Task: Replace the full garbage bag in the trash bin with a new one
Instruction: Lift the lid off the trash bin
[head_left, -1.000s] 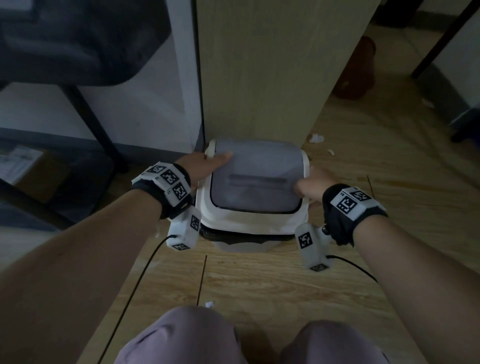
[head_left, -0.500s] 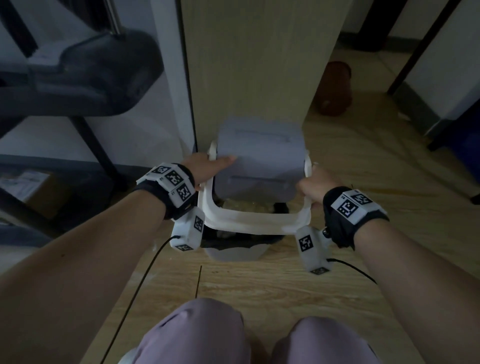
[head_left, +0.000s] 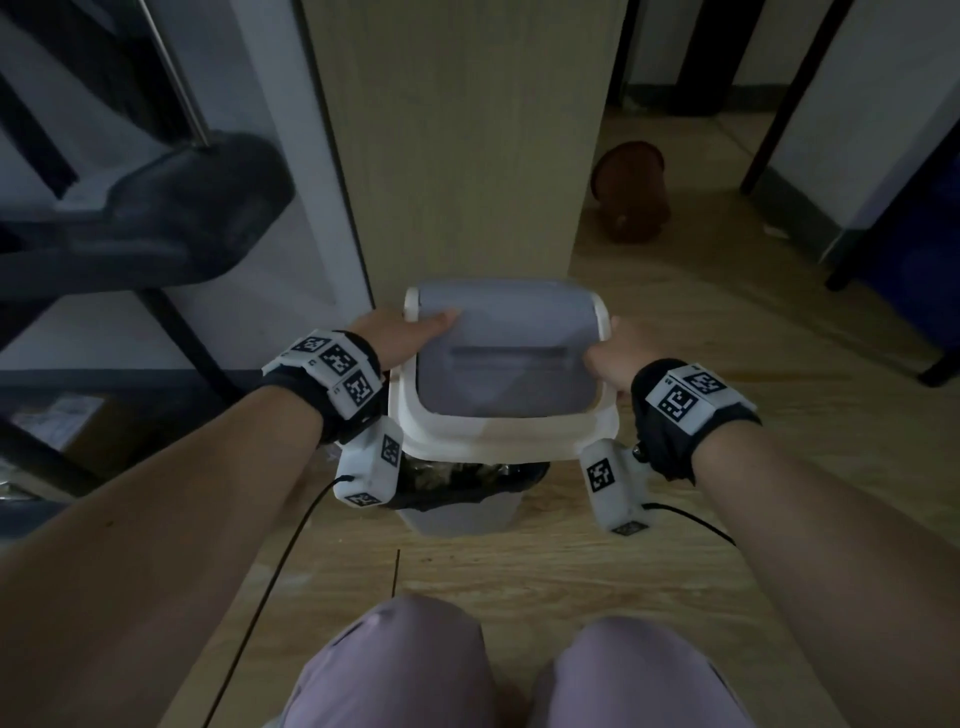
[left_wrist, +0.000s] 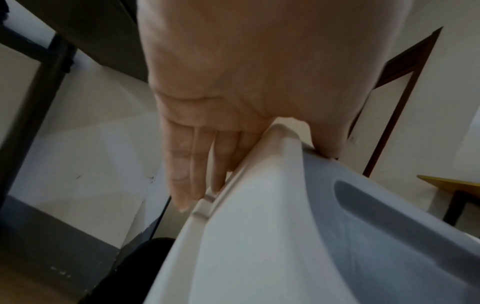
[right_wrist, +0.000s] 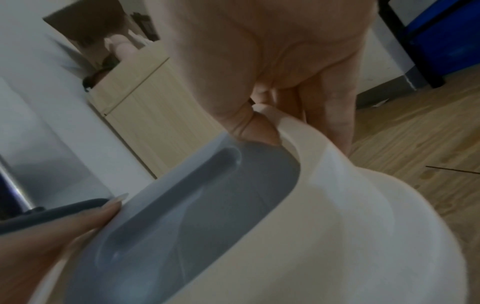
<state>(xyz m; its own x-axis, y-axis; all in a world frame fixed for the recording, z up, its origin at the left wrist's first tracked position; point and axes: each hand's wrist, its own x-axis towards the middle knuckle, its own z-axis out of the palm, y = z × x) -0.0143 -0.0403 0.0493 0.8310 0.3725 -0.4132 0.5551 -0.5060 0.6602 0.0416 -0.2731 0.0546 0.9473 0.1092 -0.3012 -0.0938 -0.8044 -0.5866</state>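
Note:
In the head view I hold the bin lid (head_left: 498, 439), a white frame with a grey swing flap (head_left: 504, 358), lifted a little above the grey trash bin (head_left: 457, 519). A black garbage bag (head_left: 467, 480) with rubbish shows in the bin's mouth below the lid. My left hand (head_left: 405, 338) grips the lid's left side, thumb on the flap. My right hand (head_left: 618, 358) grips the right side. In the left wrist view, the fingers (left_wrist: 187, 168) lie along the outside of the frame (left_wrist: 246, 236). The right wrist view has the right hand (right_wrist: 272, 61) clamped on the frame's edge (right_wrist: 337, 205).
A tall wooden cabinet panel (head_left: 467, 156) stands right behind the bin. A dark chair (head_left: 145, 218) and a cardboard box (head_left: 62, 421) are at the left. A brown pot (head_left: 631, 192) lies on the wooden floor at the back right. My knees (head_left: 395, 670) are just in front.
The lid sat on the bin one second ago. Both hands have lifted it off; its flap swung up midway and now lies flat again. The black bag's rim has come into view.

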